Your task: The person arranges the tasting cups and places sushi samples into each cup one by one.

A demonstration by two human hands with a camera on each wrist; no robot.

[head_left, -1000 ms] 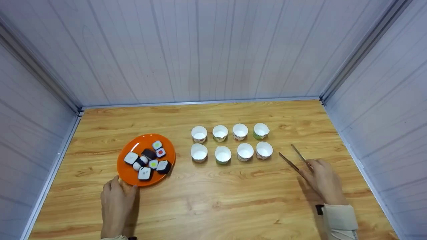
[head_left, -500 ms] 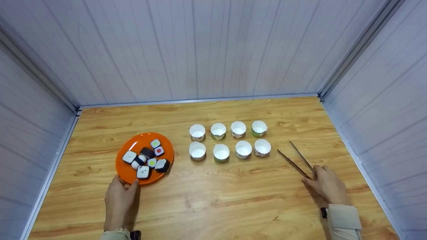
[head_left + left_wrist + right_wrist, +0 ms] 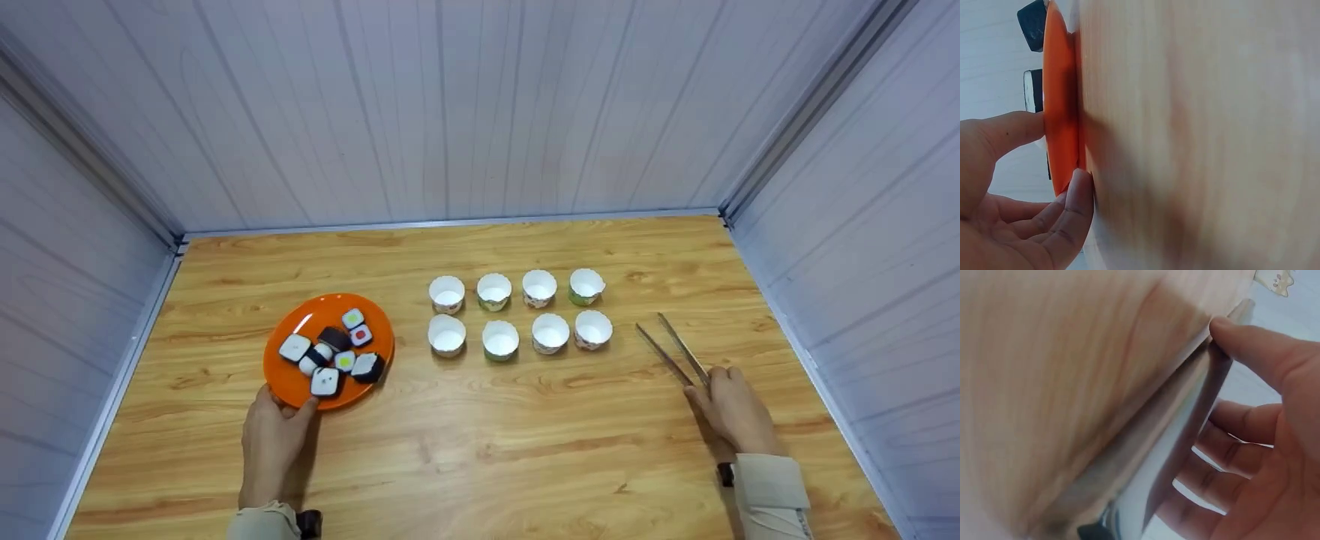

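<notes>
My left hand [image 3: 276, 446] pinches the near rim of an orange plate [image 3: 282, 379], thumb at the upper edge and fingers at the underside in the left wrist view. Several toy sushi pieces [image 3: 325, 382] lie on the plate, white and black, some with yellow-green or red centres. On the right, metal tongs [image 3: 684, 349] are in my right hand [image 3: 735, 412], their two arms spread and pointing toward the back left. In the right wrist view the thumb lies against one arm of the tongs and curled fingers against the other.
Two rows of small white-lined paper cups [image 3: 550, 334] stand mid-table, between the plate and the tongs. Pale panel walls [image 3: 480, 112] enclose the wooden table [image 3: 480, 450] at the back and both sides.
My left hand has shifted slightly right along the plate's near rim. My right hand has moved a little right with the tongs, whose tips are slightly closer together. The sushi stays on the plate.
</notes>
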